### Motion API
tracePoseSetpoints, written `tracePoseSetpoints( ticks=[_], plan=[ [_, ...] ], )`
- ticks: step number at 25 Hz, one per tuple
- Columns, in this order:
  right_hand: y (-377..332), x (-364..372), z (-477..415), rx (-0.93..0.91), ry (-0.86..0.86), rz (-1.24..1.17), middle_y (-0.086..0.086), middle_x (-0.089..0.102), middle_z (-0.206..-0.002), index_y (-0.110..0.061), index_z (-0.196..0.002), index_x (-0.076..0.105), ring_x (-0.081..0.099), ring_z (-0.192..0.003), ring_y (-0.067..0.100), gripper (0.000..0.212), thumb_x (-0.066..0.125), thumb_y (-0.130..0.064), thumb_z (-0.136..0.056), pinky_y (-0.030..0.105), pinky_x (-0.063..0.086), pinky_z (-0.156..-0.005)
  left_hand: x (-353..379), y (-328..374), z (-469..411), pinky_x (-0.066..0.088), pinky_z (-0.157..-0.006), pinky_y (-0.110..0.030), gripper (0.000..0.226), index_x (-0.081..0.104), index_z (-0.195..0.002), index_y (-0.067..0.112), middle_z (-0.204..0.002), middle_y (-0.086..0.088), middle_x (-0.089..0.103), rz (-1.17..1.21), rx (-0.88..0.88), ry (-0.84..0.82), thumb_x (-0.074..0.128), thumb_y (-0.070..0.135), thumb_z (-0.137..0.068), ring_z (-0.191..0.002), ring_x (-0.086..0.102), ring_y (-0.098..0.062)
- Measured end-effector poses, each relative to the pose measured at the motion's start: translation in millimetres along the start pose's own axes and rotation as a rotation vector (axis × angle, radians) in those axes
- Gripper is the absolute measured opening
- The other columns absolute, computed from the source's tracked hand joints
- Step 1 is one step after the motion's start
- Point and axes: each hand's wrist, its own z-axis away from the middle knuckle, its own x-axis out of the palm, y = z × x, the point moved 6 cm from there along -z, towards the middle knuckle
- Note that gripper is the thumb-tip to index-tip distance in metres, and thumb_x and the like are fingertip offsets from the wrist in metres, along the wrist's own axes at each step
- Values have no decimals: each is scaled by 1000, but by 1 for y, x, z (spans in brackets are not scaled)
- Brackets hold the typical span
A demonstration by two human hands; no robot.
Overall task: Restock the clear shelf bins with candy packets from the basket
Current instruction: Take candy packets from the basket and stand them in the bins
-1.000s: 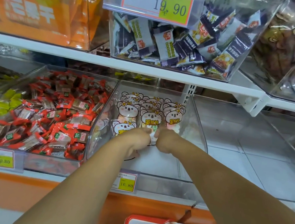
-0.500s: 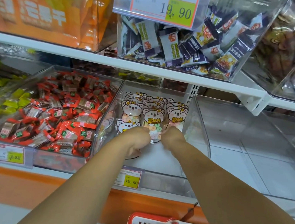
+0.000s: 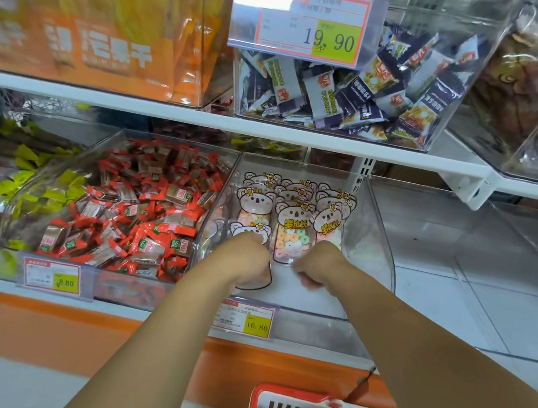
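Gripping a glossy koala-shaped packet in the clear rigid bin, left hand; right hand curled, its hold unclear.

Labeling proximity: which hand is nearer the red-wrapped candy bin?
Left. The left hand, holding a koala packet, sits just right of the red-wrapped candy bin, by the shared wall; the right hand is farther right, across the koala bin.

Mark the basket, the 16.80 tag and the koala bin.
basket [image 3: 292, 393], head view, red top rim.
16.80 tag [image 3: 256, 326], head view, yellow price patch.
koala bin [image 3: 379, 237], head view, clear right wall.
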Motion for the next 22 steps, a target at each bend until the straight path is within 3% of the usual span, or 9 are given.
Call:
tracePoseSetpoints(
  ticks=[2, 4, 6, 8, 12, 16, 18, 20, 22],
  plan=[
    [-7, 17, 7, 12, -157, -75, 13, 53, -64, -5, -71, 53, 50, -45, 19, 20, 69, -4, -84, 23, 45, -46, -3, -4, 3, 46, -87, -31, 37, 53, -130, 11, -130, -22, 57, -5, -3, 10, 43, 2, -95, -104, 58, -33],
    [-16, 33, 11, 41, -249, -84, 10, 51, -60, -6, -74, 52, 47, -41, 15, 26, 75, -13, -83, 18, 41, -41, -8, -3, 8, 45, -83, -29, 50, 41, -145, 17, -135, -18, 55, -9, 24, 30, 46, 8, -96, -100, 58, -28],
    [-24, 43, 12, 76, -278, -158, 6, 47, -49, -7, -75, 48, 40, -36, 12, 29, 75, -12, -84, 14, 35, -37, -15, -8, 7, 47, -89, -31, 54, 38, -148, 21, -134, -10, 56, 10, 15, 52, 48, 10, -96, -109, 58, -27],
    [-27, 48, 15, 101, -297, -261, 4, 42, -39, -5, -75, 45, 35, -34, 11, 29, 72, -4, -85, 14, 31, -37, -19, -10, 9, 48, -89, -31, 52, 42, -146, 21, -122, -4, 57, 9, 23, 69, 48, 9, -95, -104, 57, -24],
    [-30, 44, 7, 70, -225, -495, 9, 44, -41, -6, -65, 38, 35, -33, 13, 37, 65, 3, -88, 19, 33, -40, -21, -16, 0, 50, -99, -40, 59, 35, -149, 25, -147, -6, 43, -2, 4, 77, 50, 13, -94, -118, 53, -26],
    [-44, 33, -13, -97, 69, -1, 15, 66, -72, -10, -60, 50, 60, -66, 25, 38, 74, -28, -84, 35, 52, -64, -12, -17, -21, 46, -103, -42, 62, 31, -151, 20, -148, -9, 43, 76, -36, 51, 52, 9, -94, -123, 49, -27],
    [-50, 30, -12, -172, 110, 205, 6, 62, -53, -12, -58, 50, 63, -61, 22, 42, 67, -37, -87, 30, 54, -65, -8, -15, -29, 45, -104, -41, 60, 31, -150, 13, -146, -12, 44, 44, -47, 45, 53, 6, -94, -124, 48, -30],
    [-50, 25, -6, -204, 102, 325, -2, 47, -29, -13, -55, 48, 56, -42, 15, 47, 63, -43, -88, 24, 51, -56, -5, -16, -37, 45, -99, -40, 56, 35, -145, 7, -139, -15, 49, 18, -65, 48, 54, 3, -92, -121, 50, -32],
    [-53, 17, 2, -257, 65, 416, -2, 52, -35, -10, -58, 53, 56, -43, 14, 44, 65, -41, -88, 24, 51, -58, -3, -18, -42, 47, -93, -38, 48, 43, -138, 7, -134, -15, 54, 11, -50, 57, 52, 4, -91, -119, 52, -33]
  ],
)
